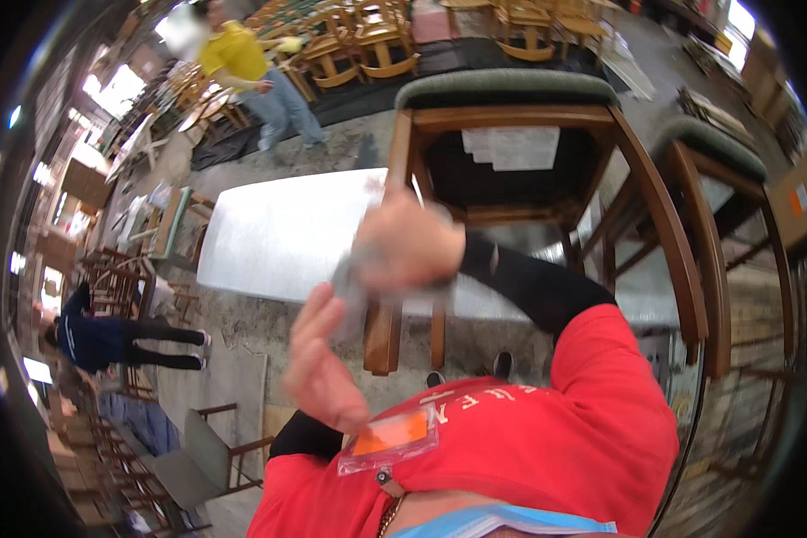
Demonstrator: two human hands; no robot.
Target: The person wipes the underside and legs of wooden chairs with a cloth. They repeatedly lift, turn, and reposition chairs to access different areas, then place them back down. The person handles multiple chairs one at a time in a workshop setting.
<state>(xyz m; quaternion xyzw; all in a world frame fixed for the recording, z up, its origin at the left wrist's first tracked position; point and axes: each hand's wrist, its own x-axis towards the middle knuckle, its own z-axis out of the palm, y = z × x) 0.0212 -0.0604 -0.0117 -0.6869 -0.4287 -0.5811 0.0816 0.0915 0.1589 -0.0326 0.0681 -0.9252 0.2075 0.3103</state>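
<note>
Here the right hand (410, 244) clutches a grey cloth (350, 291) hanging beside the open left hand (318, 359).

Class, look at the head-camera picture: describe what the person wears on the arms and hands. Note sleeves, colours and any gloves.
Both hands are bare, with no gloves: the left hand and the right hand. Each forearm is covered to the wrist by a close-fitting black sleeve. Over that sits a loose red top with shorter sleeves, which ends above the elbow on the right arm.

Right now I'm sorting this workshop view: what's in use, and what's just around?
In use:
right hand, shut on a grey cloth
left hand, open beside the cloth

Around:
upturned wooden chair
white sheet
stacked chairs
</note>
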